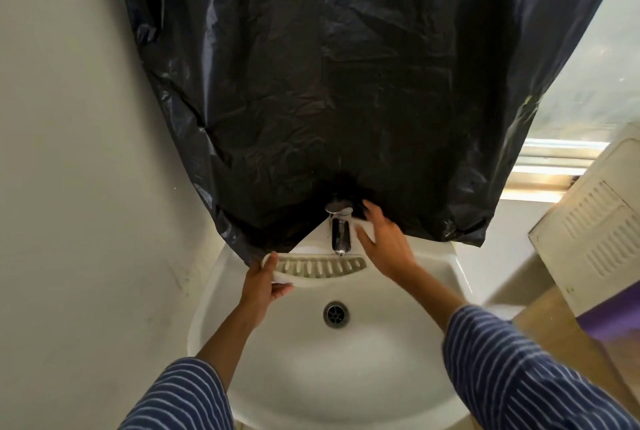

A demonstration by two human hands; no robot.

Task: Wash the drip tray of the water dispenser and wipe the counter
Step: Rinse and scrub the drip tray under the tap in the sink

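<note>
A white slotted drip tray (322, 269) is held over the back of a white basin (391, 353), just under the chrome tap (340, 232). My left hand (260, 285) grips the tray's left end, thumb on top. My right hand (382, 242) reaches up beside the tap's right side with fingers spread near the lever; a white object sits under its fingers, and I cannot tell what it is. No water is visible from the spout.
A black plastic sheet (346, 83) hangs over the wall above the tap. The drain (336, 314) lies mid-basin. A white vented panel (595, 232) leans at the right, with a brown surface (554, 336) below and a window behind.
</note>
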